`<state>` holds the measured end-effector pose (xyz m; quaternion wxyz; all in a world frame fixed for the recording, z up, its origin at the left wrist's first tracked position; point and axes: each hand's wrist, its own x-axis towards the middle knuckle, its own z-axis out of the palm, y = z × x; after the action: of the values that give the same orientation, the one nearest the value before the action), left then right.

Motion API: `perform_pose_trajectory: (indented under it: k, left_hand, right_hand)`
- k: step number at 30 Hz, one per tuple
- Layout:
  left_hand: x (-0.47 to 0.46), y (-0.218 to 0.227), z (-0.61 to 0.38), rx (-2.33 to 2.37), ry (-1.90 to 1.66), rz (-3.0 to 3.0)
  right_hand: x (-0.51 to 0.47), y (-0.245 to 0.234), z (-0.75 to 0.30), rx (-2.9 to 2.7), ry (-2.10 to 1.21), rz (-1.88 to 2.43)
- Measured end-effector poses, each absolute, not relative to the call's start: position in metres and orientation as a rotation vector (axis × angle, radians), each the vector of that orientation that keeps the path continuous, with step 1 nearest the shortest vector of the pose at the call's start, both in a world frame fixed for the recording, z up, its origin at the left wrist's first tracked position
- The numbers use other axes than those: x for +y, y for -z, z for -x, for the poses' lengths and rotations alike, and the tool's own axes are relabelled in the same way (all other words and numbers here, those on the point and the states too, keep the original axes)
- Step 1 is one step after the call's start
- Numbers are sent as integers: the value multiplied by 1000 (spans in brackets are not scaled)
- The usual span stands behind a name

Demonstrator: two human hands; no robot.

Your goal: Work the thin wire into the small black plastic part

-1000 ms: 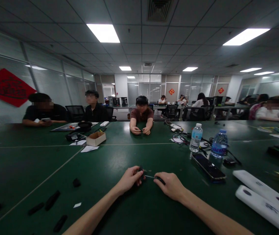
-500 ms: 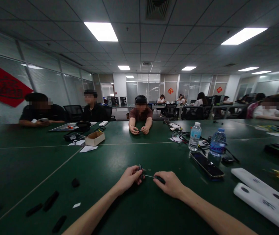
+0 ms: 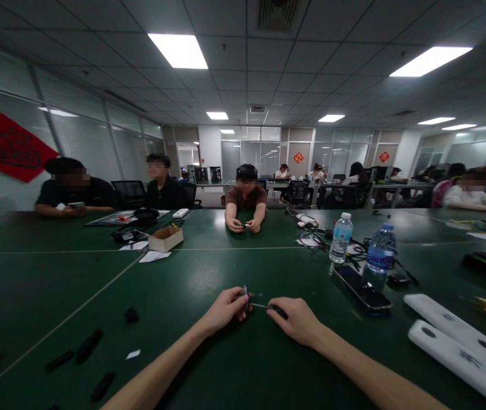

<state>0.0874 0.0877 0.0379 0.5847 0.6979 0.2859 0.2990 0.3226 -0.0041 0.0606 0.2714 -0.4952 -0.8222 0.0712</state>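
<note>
My right hand (image 3: pixel 296 319) is closed around the dark handle of a screwdriver (image 3: pixel 277 311). The thin metal shaft points left and reaches the small dark part (image 3: pixel 246 296) in my left hand (image 3: pixel 226 307). My left fingers pinch that part upright just above the table; its exact kind is too small to make out. Whether the screwdriver's tip sits in the part or only touches it, I cannot tell. On the green table (image 3: pixel 192 273) to the left lie several small black pieces (image 3: pixel 89 345) and a white scrap of paper (image 3: pixel 133 354).
To the right are a phone (image 3: pixel 362 289), two water bottles (image 3: pixel 340 238), tangled cables (image 3: pixel 311 228) and two long white devices (image 3: pixel 460 359). An open cardboard box (image 3: pixel 166 240) stands farther left. Across the table a person (image 3: pixel 246 199) handles something small; others sit around.
The view has shifted very slightly. Both hands keep their hold, with the screwdriver still against the small dark part.
</note>
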Motion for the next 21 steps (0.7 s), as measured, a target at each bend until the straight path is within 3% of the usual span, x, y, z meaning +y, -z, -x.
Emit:
perform_pose_trajectory:
  k: [8, 21]
  left_hand:
    - [81, -45, -85, 703, -655, -1625]
    - [80, -43, -86, 662, -744, -1621]
  right_hand:
    - [5, -60, -329, -1953, -259, 1515]
    - [-3, -64, -323, -2239, -293, 1304]
